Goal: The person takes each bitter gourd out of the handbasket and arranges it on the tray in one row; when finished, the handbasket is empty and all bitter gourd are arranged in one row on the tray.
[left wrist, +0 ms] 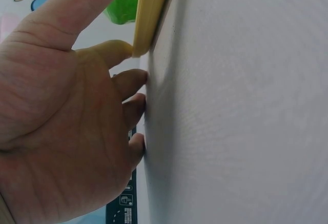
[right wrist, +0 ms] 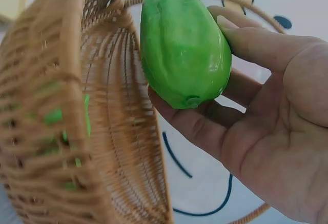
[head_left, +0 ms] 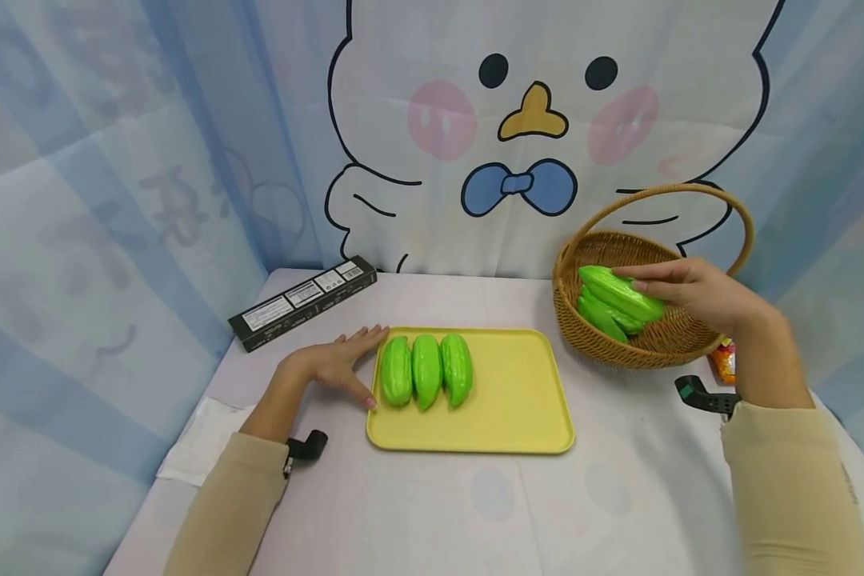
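Observation:
In the head view my right hand point(head_left: 713, 296) holds a glossy green papaya point(head_left: 619, 292) over the wicker basket point(head_left: 605, 340). The right wrist view shows this papaya point(right wrist: 184, 49) pinched between thumb and fingers, its rounded stem end toward the camera. More green papayas point(head_left: 601, 318) lie below it in the basket, partly hidden. Three others point(head_left: 427, 368) stand side by side on the left part of a yellow tray point(head_left: 511, 424). My left hand point(head_left: 338, 360) is spread at the tray's left edge; in the left wrist view its fingers point(left wrist: 120, 52) touch the rim.
A long black box point(head_left: 302, 302) lies behind my left hand. White tissue point(head_left: 205, 440) is on the table's left side. Beside the basket, partly behind my right wrist, is a small orange-red packet point(head_left: 723, 360). The basket's tall handle point(head_left: 662, 190) arches upward. A printed curtain point(head_left: 403, 208) hangs behind the table.

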Action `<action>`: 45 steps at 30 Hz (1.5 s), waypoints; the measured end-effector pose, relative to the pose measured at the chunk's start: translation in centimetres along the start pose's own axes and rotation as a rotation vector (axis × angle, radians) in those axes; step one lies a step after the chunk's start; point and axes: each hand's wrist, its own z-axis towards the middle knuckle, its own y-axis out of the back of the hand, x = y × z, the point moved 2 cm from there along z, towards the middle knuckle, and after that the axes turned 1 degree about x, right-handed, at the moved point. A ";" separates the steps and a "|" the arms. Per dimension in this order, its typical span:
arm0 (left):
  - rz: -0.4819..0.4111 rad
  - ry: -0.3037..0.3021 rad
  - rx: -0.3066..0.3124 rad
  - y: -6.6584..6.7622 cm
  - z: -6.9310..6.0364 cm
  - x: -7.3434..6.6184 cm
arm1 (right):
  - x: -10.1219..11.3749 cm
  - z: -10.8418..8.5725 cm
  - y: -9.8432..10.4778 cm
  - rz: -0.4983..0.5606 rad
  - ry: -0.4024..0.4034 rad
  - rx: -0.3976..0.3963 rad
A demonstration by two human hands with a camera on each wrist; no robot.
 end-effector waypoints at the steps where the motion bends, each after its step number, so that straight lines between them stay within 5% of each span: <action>1: 0.000 0.001 -0.001 0.0 0.0 0.0 | 0.3 0.0 -0.3 0.002 0.018 -0.004; 7: -0.007 0.004 0.000 -0.1 -0.1 0.0 | 1.9 0.1 -1.9 0.016 0.129 -0.032; 15: -0.011 -0.010 -0.001 -0.1 -0.2 -0.2 | 3.2 0.4 -5.0 0.158 0.247 -0.049; 32: -0.013 -0.015 -0.004 -0.2 0.0 0.2 | 4.9 2.0 -11.0 0.238 0.265 -0.121; 45: 0.006 -0.005 0.003 0.0 -0.1 0.1 | 5.2 3.5 -13.9 0.173 0.257 -0.072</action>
